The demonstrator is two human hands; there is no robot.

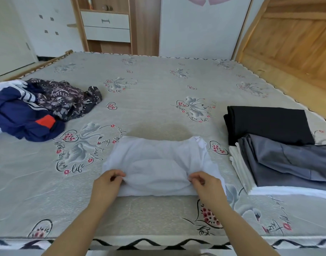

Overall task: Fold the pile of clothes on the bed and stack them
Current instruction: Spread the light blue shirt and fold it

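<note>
While I work on this white shirt [158,163], part of my job is done and part is not. On the right side of the bed [158,80] sit the folded clothes: a black one [267,124] lies farther away, and a grey one [291,161] lies on top of some white ones [239,167] nearer to me. That is my stack so far. Far over on the left is the messy pile [34,108] I have not folded. I can see a dark blue thing with white stripes and an orange patch, and a dark flowery thing beside it. I think at least two more things wait there.

The white shirt lies flat in the middle, close to me. It looks partly folded, with its near edge doubled over.

My left hand [106,183] has its fingers curled, and it pinches the near left edge of the shirt between thumb and fingers. My right hand [206,185] does the same on the near right edge. Both hands hold only the shirt. I think the next fold goes away from me, and then the shirt can join the stack.
</note>
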